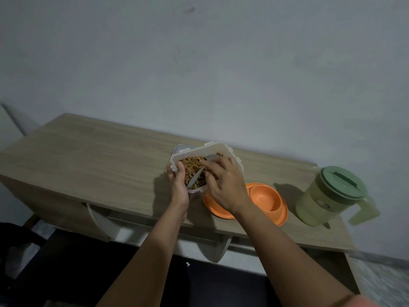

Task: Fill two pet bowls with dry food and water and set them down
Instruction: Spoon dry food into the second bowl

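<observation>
Scooping kibble at frame centre
Left hand [178, 185] grips the food container [223, 151]; right hand [223, 185] pinches the scoop [195, 177] inside.

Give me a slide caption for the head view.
Left hand steadies kibble container; right hand reaches for scoop.

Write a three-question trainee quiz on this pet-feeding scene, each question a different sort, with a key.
1. True or false: the orange double pet bowl already holds kibble.
2. Multiple choice: the left hand grips the: A) green pitcher B) clear food container C) orange bowl.
3. Fill in: the right hand reaches into the container at the white ____.

Key:
1. False; the bowl section in view looks empty.
2. B, the clear food container, held tilted above the wooden table; the green pitcher stands untouched at the right.
3. Scoop, lying in the kibble.
</observation>
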Demonstrator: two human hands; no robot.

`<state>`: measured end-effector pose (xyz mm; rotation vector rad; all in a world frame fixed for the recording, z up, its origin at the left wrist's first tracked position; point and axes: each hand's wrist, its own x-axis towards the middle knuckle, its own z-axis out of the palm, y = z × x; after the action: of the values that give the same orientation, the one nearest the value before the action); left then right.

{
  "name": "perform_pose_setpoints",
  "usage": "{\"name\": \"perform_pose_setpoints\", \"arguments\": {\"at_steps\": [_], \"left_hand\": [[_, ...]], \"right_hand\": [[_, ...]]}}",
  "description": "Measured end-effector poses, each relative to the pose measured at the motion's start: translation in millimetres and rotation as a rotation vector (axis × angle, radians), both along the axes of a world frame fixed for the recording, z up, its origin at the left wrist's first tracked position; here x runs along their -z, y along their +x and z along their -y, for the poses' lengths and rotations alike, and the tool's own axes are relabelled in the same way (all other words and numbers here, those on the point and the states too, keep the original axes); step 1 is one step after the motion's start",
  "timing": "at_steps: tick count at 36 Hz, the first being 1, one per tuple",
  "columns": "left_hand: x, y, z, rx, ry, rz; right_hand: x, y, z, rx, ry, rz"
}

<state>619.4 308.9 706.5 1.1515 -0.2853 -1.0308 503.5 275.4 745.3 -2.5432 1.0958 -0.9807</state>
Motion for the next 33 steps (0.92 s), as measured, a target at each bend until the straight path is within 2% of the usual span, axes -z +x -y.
{"name": "perform_pose_setpoints", "arguments": {"at_steps": [5, 11, 15, 21, 26, 33], "left_hand": [[4, -5, 2, 0.063, 0.013, 0.04], [8, -14, 10, 0.168, 0.045, 0.029], [14, -18, 22, 0.195, 0.071, -0.008], [14, -28, 48, 0.296, 0.077, -0.03], [10, -39, 84, 0.364, 0.096, 0.001], [43, -45, 171, 0.465, 0.161, 0.052]], "right_hand": [[2, -16, 8, 0.219, 0.068, 0.028], [4, -40, 20, 0.32, 0.127, 0.012], [4, -57, 27, 0.427, 0.2, 0.076], [4, -82, 52, 0.459, 0.59, 0.277], [15, -93, 86, 0.597, 0.736, 0.388], [36, -111, 138, 0.778, 0.916, 0.531]]}}
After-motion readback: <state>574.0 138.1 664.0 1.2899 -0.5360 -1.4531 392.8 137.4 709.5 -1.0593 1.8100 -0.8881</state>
